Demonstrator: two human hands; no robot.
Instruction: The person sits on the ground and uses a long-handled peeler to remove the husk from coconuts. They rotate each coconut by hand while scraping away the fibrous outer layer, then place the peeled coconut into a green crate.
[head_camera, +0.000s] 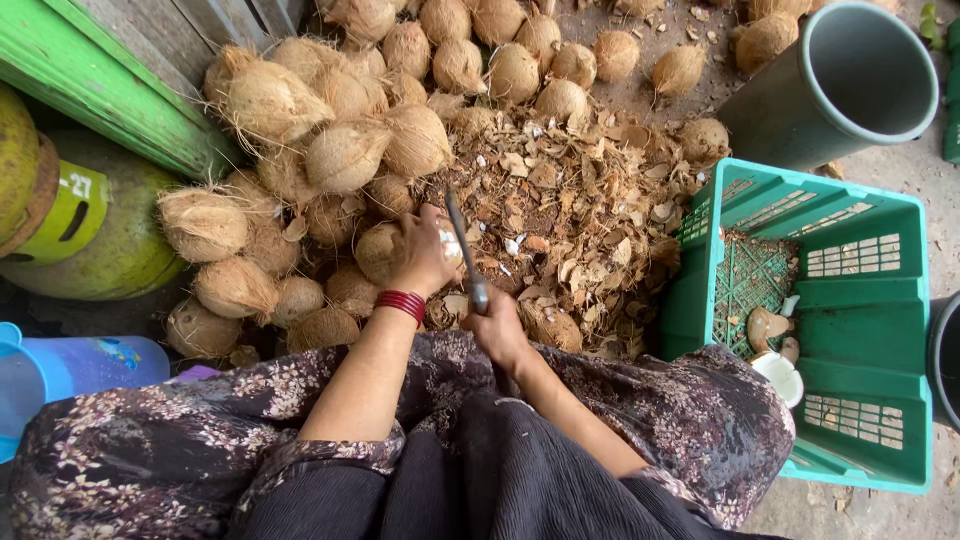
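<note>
Coconut (385, 250) sits clamped under left hand (425, 255) fingers, right hand (497, 330) fingers closed on knife (465, 255); best keep blade strokes beside, never toward, gripping fingers, shell chips (570, 215) just beyond.

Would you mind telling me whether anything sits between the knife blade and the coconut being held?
Nothing visible does. The left hand grips the brown husked coconut on the pile, and the right hand holds the dark metal knife with its blade right beside that coconut, no object between them.
</note>
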